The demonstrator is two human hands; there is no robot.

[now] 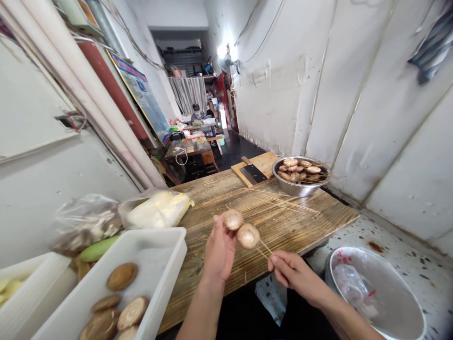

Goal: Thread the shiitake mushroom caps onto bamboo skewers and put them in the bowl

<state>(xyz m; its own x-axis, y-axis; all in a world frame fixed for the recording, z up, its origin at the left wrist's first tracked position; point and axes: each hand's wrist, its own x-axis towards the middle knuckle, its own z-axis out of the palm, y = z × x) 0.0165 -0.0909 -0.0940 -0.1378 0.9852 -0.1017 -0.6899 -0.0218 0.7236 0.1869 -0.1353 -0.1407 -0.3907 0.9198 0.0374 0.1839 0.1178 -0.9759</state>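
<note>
Two brown mushroom caps (248, 236) sit side by side on a pair of thin wooden skewers (264, 246) above the table's front edge. My left hand (220, 248) is closed around the farther cap, near the skewers' tips. In my right hand (288, 269) the lower ends of the skewers are pinched between thumb and fingers. To the left, a white plastic tray (181, 243) contains several loose mushrooms (122, 276). Several bare skewers (283, 200) lie on the wooden table beyond my hands.
A metal bowl (300, 190) of skewered mushrooms stands at the back right, beside a cleaver (253, 174) on a cutting board (269, 163). Plastic bags (159, 208) and a green vegetable (99, 248) lie behind the tray. A lined bucket (396, 293) stands at right on the floor.
</note>
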